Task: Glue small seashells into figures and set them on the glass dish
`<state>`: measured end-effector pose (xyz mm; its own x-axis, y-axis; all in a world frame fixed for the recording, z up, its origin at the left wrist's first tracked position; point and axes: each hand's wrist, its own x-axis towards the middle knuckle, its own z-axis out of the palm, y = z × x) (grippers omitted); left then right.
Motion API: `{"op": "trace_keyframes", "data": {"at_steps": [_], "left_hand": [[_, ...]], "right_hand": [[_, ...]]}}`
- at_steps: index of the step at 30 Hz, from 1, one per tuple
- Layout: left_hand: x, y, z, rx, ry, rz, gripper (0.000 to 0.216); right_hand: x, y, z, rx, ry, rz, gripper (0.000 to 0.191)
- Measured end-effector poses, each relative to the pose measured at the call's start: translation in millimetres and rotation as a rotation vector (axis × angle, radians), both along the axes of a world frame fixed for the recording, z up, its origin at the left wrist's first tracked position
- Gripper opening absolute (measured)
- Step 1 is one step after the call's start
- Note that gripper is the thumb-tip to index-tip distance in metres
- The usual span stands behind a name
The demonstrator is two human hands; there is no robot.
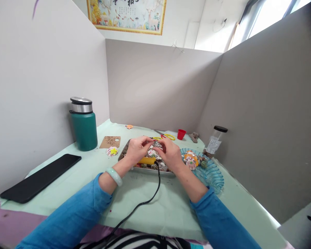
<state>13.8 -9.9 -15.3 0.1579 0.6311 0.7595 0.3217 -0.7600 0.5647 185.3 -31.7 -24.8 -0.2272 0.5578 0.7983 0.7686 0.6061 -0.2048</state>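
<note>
Head view: both hands meet just above the metal tray (pixel 142 168), which lies on the mint table cover (pixel 171 207) in the middle of a grey-walled booth; the left hand (pixel 137 149) and the right hand (pixel 171 154) have their fingertips drawn narrow and pinched together on a small patterned piece (pixel 155 146), held between them over the tray's middle; how much of the piece each hand covers cannot be told; the left wrist wears a pale green bangle (pixel 114 176), and both arms are in blue sleeves. Under the hands, inside the tray, lies a yellow tool (pixel 147 160) among small mixed bits too small to make out; its black cord (pixel 155 188) runs from the tray's near edge toward the person. Touching the tray's right side stands a blue glass dish (pixel 214 176) with small coloured pieces in it; behind the tray lie yellow-handled scissors (pixel 166 136), and just right of them a red cup (pixel 181 134); farther right of the tray, by the wall, stands a clear jar (pixel 214 141) with a black lid. Left of the tray lie a flower-shaped piece (pixel 112 151) and a brown card (pixel 110 141); beyond these a green flask (pixel 84 126) stands upright; well left of the tray, nearer the person, lies a flat black slab (pixel 41 177).
</note>
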Motion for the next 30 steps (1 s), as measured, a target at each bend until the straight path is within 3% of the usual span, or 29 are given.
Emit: {"op": "trace_keyframes", "data": {"at_steps": [8, 21, 30], "left_hand": [[0.1, -0.7, 0.3, -0.009, 0.001, -0.005, 0.011], [0.2, -4.2, 1.6, 0.103, 0.113, 0.031, 0.011], [-1.2, -2.5, 0.2, 0.131, 0.144, 0.012, 0.012]], "right_hand": [[0.7, 1.4, -0.1, -0.002, -0.047, -0.022, 0.028], [-0.5, 3.0, -1.3, 0.172, -0.103, -0.055, 0.024], [0.0, 3.3, -2.3, 0.207, -0.121, -0.088, 0.027]]}}
